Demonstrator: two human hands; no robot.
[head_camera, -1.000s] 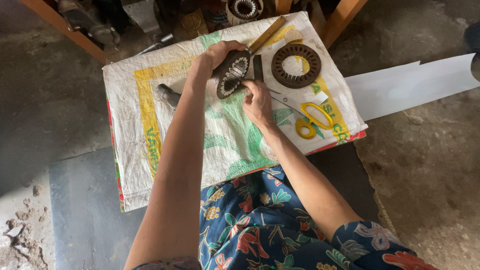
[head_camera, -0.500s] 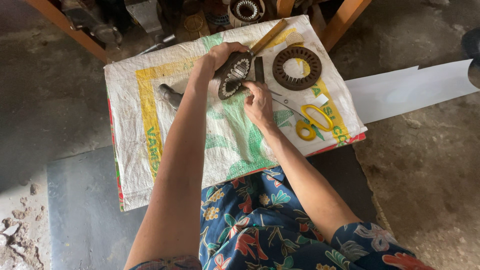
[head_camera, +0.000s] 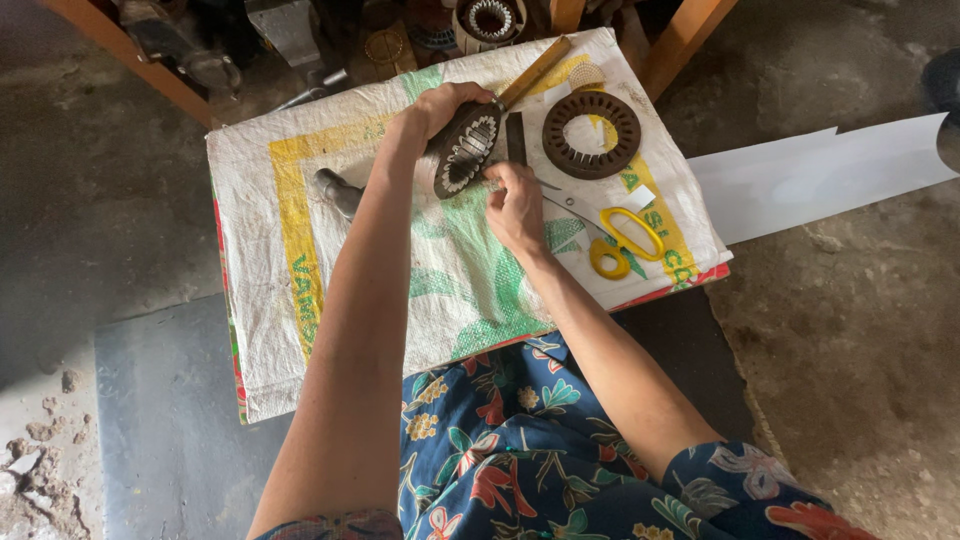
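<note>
My left hand (head_camera: 447, 106) grips a dark slotted metal ring (head_camera: 466, 150), a motor stator core, and holds it tilted on edge above a white woven sack (head_camera: 300, 250) spread over a low table. My right hand (head_camera: 514, 203) is at the ring's lower right rim, fingers pinched together against its slots; what they pinch is too small to tell. A second stator ring (head_camera: 591, 134) lies flat on the sack just right of the hands.
Yellow-handled scissors (head_camera: 610, 238) lie right of my right hand. A wooden stick (head_camera: 538, 72) and a small comb-like piece (head_camera: 586, 75) rest at the far edge. A dark metal tool (head_camera: 338, 191) lies left. A white sheet (head_camera: 820, 170) extends right. Clutter sits beyond the table.
Both hands keep working on the held ring with only small finger shifts; nothing else has moved.
</note>
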